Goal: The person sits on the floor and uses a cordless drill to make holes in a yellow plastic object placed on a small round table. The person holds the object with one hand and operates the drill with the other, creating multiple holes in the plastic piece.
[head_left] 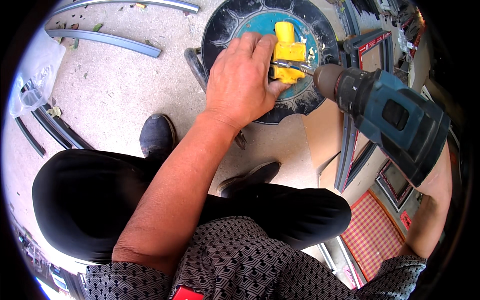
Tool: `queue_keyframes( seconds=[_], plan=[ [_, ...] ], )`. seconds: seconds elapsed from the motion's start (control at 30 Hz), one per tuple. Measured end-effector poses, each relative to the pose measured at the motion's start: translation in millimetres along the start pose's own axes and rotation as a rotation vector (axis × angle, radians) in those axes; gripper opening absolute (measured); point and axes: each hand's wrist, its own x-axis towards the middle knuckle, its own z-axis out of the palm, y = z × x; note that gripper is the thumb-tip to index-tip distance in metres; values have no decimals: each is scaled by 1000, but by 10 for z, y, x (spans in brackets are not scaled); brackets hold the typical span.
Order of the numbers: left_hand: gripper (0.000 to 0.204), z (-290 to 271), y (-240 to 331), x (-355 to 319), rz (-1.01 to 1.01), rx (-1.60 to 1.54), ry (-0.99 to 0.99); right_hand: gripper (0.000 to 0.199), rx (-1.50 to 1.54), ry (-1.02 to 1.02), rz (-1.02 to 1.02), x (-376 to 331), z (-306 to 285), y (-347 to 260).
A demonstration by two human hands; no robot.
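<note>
My left hand [242, 75] is closed round a yellow plastic piece [289, 51] with a rounded stub at its far end. It presses the piece down on a round stool-like top [225, 30] with a black scalloped rim and a teal centre. A metal part [286, 64] crosses the middle of the yellow piece. From the right, a dark blue power drill [400, 112] points its chuck and bit at this metal part; whether they touch I cannot tell. My right hand [434, 175] holds the drill, its fingers hidden behind the tool's body.
Bent-looking metal strips [107, 40] lie on the concrete floor at the far left, near a clear plastic bag [35, 82]. Dark window-like frames [348, 150] lean at the right, beside cardboard [320, 132]. A red-and-yellow checked cloth [374, 232] lies lower right. My shoes flank the stool's near side.
</note>
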Motion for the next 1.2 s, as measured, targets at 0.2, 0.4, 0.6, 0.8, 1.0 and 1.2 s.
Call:
queue_keyframes(
  seconds=[0.2, 0.4, 0.6, 0.8, 1.0, 1.2],
  plan=[
    [82, -6, 4, 1, 4, -2, 10, 66, -126, -32, -99, 10, -32, 37],
    [82, 5, 8, 0, 5, 2, 6, 61, -53, 17, -52, 15, 32, 14],
    [82, -5, 5, 5, 8, 6, 0, 58, -78, 16, -58, 66, 52, 2],
    [82, -4, 25, 22, 13, -25, 6, 58, -94, -54, -68, 93, -38, -51],
    [81, -14, 10, 16, 8, -19, 7, 58, -29, -5, -73, 158, 38, -46],
    [81, -7, 12, 13, 2, -25, 20, 55, -110, -86, -159, 144, -52, -34]
  ],
)
